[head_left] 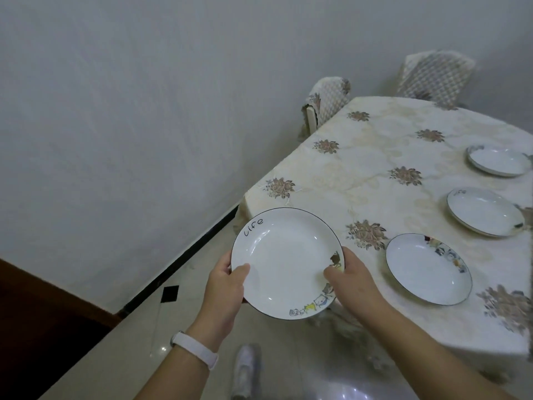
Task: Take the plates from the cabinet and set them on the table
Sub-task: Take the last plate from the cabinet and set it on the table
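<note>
I hold a white plate [284, 255] with a thin dark rim, the word "Life" and small cartoon drawings, level in the air by the table's near left corner. My left hand [227, 287] grips its left edge, thumb on the rim. My right hand [353, 281] grips its right edge. Three similar plates lie on the table [360, 174]: a near plate [424, 272], a middle plate [484, 212] and a far plate [499, 160] cut by the right edge of the view.
The table wears a cream cloth with brown flower prints. Two covered chairs, a left chair [326, 102] and a right chair [432, 73], stand at its far side against the white wall. A dark wooden piece [43, 327] fills the lower left. My shoe [245, 368] shows on the glossy floor.
</note>
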{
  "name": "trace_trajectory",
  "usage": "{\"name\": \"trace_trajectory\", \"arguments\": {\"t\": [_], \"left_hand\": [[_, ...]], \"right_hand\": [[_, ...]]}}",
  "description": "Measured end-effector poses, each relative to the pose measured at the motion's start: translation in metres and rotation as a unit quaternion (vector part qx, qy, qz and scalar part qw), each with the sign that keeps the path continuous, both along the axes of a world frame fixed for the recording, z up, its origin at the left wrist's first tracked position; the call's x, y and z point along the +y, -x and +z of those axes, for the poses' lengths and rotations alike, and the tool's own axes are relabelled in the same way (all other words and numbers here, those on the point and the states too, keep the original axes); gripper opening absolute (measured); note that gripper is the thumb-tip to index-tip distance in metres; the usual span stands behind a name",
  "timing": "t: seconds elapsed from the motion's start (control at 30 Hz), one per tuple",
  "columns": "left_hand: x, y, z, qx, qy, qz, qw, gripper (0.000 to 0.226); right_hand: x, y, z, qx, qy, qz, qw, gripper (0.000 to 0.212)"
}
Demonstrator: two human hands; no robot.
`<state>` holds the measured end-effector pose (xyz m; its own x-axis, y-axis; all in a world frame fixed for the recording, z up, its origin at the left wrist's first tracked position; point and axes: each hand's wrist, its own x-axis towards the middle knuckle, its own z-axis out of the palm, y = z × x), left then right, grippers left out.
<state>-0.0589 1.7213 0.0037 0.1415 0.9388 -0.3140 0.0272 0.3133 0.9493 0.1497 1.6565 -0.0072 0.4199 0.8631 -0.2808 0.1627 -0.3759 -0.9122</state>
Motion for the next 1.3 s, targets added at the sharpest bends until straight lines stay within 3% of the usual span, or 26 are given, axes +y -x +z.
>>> {"name": "trace_trajectory", "arguments": {"t": [0.37,0.7,0.8,1.3], "left_hand": [[0.169,0.013,-0.016,0.003,0.002,-0.132,0.991,0.044],[0.234,-0.023,-0.028,0.024,-0.032,-0.272,0.961,0.044],[0.248,-0.040,-0.037,0.039,-0.037,-0.306,0.950,0.040],[0.318,-0.136,-0.092,0.123,0.002,-0.333,0.935,0.038]], "right_hand": [[0.116,0.046,-0.004,-0.024,0.028,-0.158,0.987,0.030],[0.135,0.040,-0.007,-0.037,0.028,-0.253,0.966,0.043],[0.138,0.029,-0.017,-0.028,0.038,-0.284,0.958,0.038],[0.204,-0.062,-0.084,0.017,0.088,-0.276,0.957,0.045]]}}
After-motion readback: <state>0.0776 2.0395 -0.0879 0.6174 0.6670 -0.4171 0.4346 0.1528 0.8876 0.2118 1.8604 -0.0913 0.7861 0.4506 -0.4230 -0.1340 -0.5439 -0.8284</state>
